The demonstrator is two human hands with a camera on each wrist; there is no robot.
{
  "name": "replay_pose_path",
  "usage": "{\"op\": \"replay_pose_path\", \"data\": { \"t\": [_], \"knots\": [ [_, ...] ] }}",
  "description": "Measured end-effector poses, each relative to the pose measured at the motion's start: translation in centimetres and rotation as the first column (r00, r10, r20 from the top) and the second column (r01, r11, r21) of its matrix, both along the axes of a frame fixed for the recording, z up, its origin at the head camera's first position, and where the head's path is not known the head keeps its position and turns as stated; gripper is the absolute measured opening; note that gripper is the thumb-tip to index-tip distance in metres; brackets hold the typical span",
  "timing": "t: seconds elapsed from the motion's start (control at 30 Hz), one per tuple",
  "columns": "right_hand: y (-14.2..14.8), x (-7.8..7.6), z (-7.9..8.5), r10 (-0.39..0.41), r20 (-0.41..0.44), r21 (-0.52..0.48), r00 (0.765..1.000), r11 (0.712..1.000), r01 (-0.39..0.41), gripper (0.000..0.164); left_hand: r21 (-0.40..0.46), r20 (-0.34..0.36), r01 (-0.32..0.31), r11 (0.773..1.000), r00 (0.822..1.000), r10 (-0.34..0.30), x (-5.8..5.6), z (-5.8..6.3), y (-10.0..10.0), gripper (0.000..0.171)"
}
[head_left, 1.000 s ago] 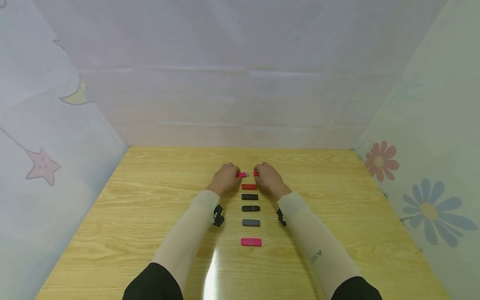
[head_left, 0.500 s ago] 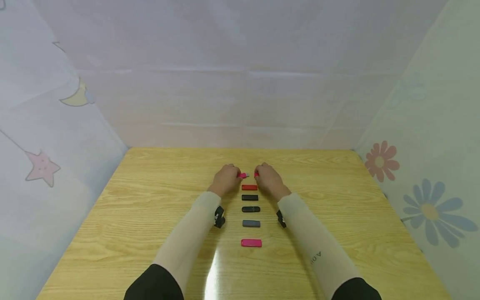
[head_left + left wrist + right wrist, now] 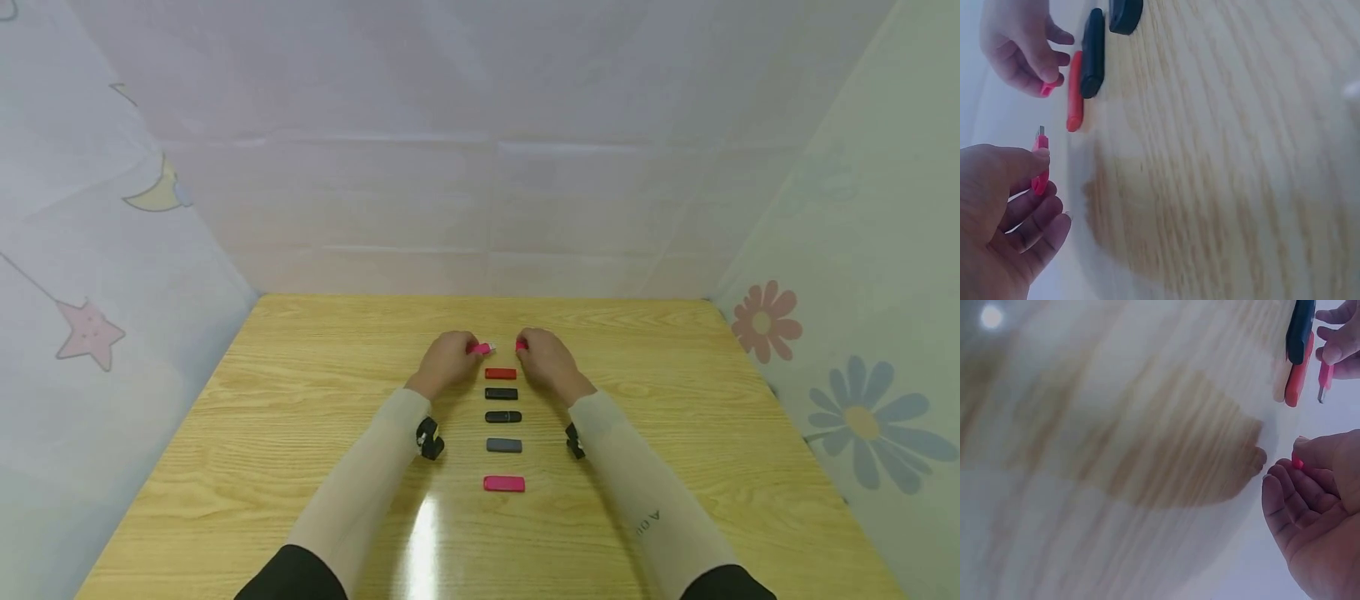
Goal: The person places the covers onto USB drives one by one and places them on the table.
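Note:
My left hand (image 3: 448,364) pinches a pink USB stick (image 3: 1040,164) between thumb and fingers, its metal plug bare and pointing toward the other hand. Facing it across a small gap, my right hand (image 3: 546,360) pinches a small pink cap (image 3: 1297,460), mostly covered by the fingertips. Just below the gap lies a red USB stick (image 3: 500,374). In the left wrist view the stick's metal plug (image 3: 1040,131) shows clearly, and the cap sits apart from it in the right hand's fingers.
Below the red stick, a column runs toward the front: a black USB stick (image 3: 501,393), a rounded black one (image 3: 502,417), a grey one (image 3: 504,445) and a pink one (image 3: 504,483). They lie on a wooden table (image 3: 300,417), with fabric walls (image 3: 480,200) around its back and sides.
Both hands have drawn slightly apart, the left to the left and the right to the right. The gap between the pink stick and its cap is wider. The column of sticks stays put.

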State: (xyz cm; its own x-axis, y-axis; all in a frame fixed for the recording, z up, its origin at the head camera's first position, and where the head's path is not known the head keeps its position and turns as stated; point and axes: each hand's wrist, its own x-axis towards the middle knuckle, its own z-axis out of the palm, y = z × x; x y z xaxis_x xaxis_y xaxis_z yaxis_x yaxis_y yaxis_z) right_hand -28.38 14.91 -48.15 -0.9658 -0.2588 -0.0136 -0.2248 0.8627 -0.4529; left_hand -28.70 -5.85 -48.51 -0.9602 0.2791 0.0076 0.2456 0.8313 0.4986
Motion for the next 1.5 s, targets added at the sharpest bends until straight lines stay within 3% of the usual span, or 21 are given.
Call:
{"op": "replay_pose_path", "data": {
  "t": [0.33,0.63,1.03,1.5],
  "knots": [
    [0.6,0.6,0.6,0.009,0.004,-0.065,1.0,0.998,-0.008,0.019,0.063,-0.016,0.025,0.998,1.0,-0.024,0.9,0.8,-0.5,0.019],
    [0.7,1.7,1.9,0.049,-0.036,-0.14,0.998,0.989,-0.053,0.022,0.158,0.032,0.036,0.987,0.999,-0.041,2.2,1.8,-1.0,0.018],
    [1.3,3.8,2.8,0.087,-0.076,-0.265,0.993,0.959,-0.104,0.013,0.218,-0.004,0.089,0.972,0.996,-0.09,4.0,2.9,-1.1,0.019],
    [1.5,6.2,3.7,0.103,-0.008,-0.412,0.995,0.906,-0.097,0.01,0.274,-0.034,0.155,0.949,0.988,-0.152,6.1,3.7,-1.3,0.01]
  ]
}}
